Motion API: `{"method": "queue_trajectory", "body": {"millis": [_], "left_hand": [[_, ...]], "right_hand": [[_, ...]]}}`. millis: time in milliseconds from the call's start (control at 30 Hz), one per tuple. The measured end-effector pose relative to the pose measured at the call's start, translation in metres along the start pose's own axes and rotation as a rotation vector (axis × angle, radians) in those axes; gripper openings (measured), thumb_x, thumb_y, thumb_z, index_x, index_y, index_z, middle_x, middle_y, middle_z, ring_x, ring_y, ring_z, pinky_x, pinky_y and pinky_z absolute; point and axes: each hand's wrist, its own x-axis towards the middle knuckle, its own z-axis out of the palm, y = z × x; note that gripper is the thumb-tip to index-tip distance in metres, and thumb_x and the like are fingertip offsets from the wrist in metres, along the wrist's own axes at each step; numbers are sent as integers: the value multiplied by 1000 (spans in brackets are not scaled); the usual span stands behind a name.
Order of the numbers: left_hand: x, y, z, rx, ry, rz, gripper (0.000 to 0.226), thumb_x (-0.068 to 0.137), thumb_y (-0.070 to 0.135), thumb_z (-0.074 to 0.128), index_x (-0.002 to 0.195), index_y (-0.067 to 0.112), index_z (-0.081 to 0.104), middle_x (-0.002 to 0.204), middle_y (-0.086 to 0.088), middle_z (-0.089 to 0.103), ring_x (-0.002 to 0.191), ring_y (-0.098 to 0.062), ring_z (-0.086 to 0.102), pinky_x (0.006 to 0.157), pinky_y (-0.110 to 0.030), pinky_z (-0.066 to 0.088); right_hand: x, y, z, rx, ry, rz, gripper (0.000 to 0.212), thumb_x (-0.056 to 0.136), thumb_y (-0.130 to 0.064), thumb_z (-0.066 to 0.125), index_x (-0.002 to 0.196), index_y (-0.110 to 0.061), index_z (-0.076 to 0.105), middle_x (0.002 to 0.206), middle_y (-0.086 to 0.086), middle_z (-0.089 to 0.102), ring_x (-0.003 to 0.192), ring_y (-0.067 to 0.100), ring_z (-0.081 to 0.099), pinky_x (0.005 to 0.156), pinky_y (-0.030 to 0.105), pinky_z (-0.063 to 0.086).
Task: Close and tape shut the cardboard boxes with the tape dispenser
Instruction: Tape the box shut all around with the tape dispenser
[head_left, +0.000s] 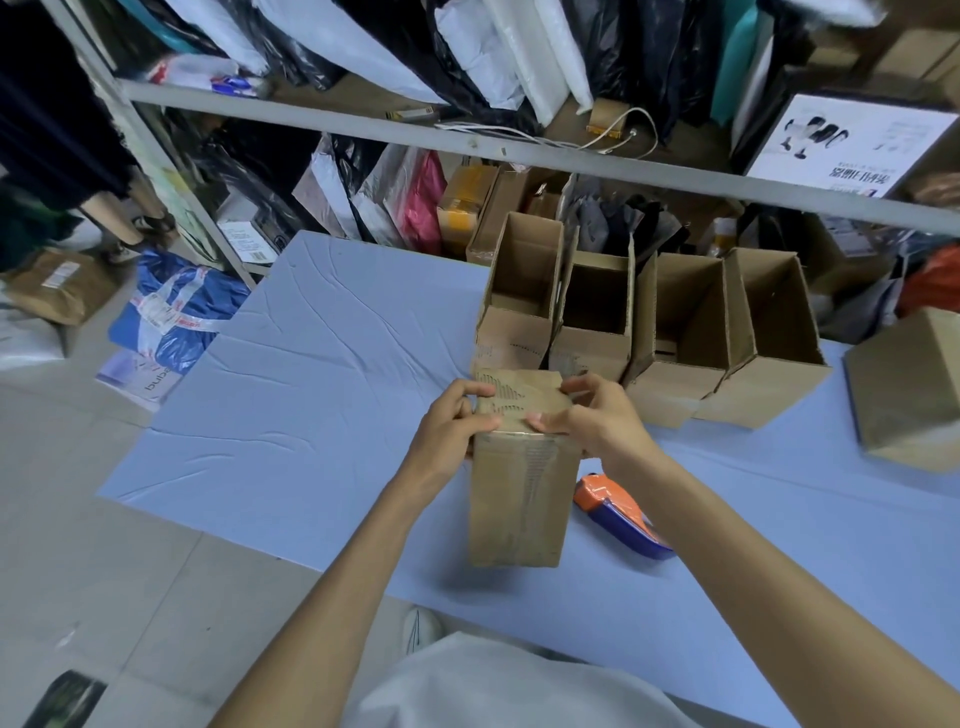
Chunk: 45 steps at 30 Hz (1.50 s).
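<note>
**Head view: closing stage, and the next grab looks like a right-side job**

So the tall brown cardboard box (519, 509) stands upright around the middle of the pale blue cloth-covered table (311, 389), a bit toward the near edge, long axis straight up. Its top flaps (519, 402) are folded over. The left hand (452, 418) and right hand (597, 415) clamp the top from either side, fingers curled over the flaps and thumbs on the near top edge, pinching the lid down. Can't tell if any tape is on the seam, the hands cover it.

The bit that matters: the orange and blue plastic tape dispenser (621, 512) lies flat on the table just beside the box's right side, below the right wrist. It runs diagonally, orange end by the box, other end pointing at the near-right corner. The right hand is way nearer; the left would have to cross the box. My guess is left holds the flaps while right drops down for it.

Further out, a row of four open brown cardboard boxes (649, 322) sits side by side along the far edge, and one more brown box (909, 384) is at the right edge.
</note>
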Motion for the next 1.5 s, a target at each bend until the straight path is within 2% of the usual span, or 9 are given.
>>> {"method": "queue_trajectory", "body": {"millis": [133, 533, 700, 833, 967, 1067, 1200, 1300, 1500], "left_hand": [[2, 0, -2, -16, -20, 0, 21, 90, 11, 61, 111, 14, 59, 61, 16, 45, 53, 4, 50, 48, -14, 40], [2, 5, 13, -77, -30, -18, 20, 86, 22, 66, 103, 17, 57, 53, 18, 54, 48, 2, 50, 45, -15, 39], [5, 5, 4, -57, -32, -10, 14, 92, 17, 60, 105, 16, 59, 54, 16, 49, 49, 2, 45, 46, -14, 37], [5, 2, -7, -4, -55, -3, 12, 94, 20, 58, 105, 22, 61, 62, 6, 37, 51, -1, 40, 48, -13, 37], [2, -1, -3, -20, -34, -14, 15, 92, 36, 60, 104, 27, 61, 63, 7, 43, 54, -4, 43, 52, -17, 38], [3, -2, -4, -12, -78, -34, 27, 84, 39, 71, 105, 28, 59, 61, 7, 39, 61, -12, 42, 59, -25, 38], [7, 3, 0, -3, -181, -29, 24, 87, 25, 69, 107, 24, 56, 62, 4, 35, 62, -11, 39, 56, -21, 36], [13, 10, 5, 6, -170, -33, 17, 91, 20, 63, 107, 21, 57, 62, 3, 34, 58, -8, 37, 55, -20, 34], [23, 18, 11, 72, -64, -5, 23, 99, 34, 44, 117, 29, 58, 114, 2, 59, 102, -13, 56, 82, -28, 45]], "right_hand": [[-2, -2, -8, 145, -31, 23, 52, 74, 0, 78, 122, -9, 59, 112, 7, 60, 80, 16, 63, 51, 28, 55], [2, 13, -9, 300, 139, 44, 39, 78, 8, 66, 112, -10, 59, 99, 9, 65, 89, 23, 63, 70, 40, 56], [1, 26, -2, 234, 210, 89, 28, 92, 8, 37, 111, 3, 57, 97, 17, 65, 79, 25, 63, 65, 39, 57], [-7, 36, 8, 327, 98, 103, 32, 92, -22, 54, 94, 10, 58, 84, 15, 66, 64, 19, 62, 54, 28, 50], [-8, 23, 8, 144, 32, 34, 49, 71, -57, 74, 89, -14, 58, 91, 5, 69, 82, 23, 68, 71, 44, 59], [-6, 18, 2, 76, -16, 15, 44, 77, -39, 77, 103, -6, 63, 91, 9, 72, 80, 25, 70, 73, 47, 59], [-6, 11, -14, 115, -102, 73, 32, 87, -19, 69, 97, 11, 65, 72, 13, 68, 57, 21, 66, 49, 32, 55], [-5, 8, -18, 153, -80, 110, 21, 88, -13, 66, 93, 7, 63, 78, 16, 66, 62, 27, 66, 54, 39, 57], [1, 10, -17, 260, -69, 66, 23, 98, -23, 46, 98, -6, 62, 84, 15, 69, 78, 28, 66, 68, 36, 55]]}}
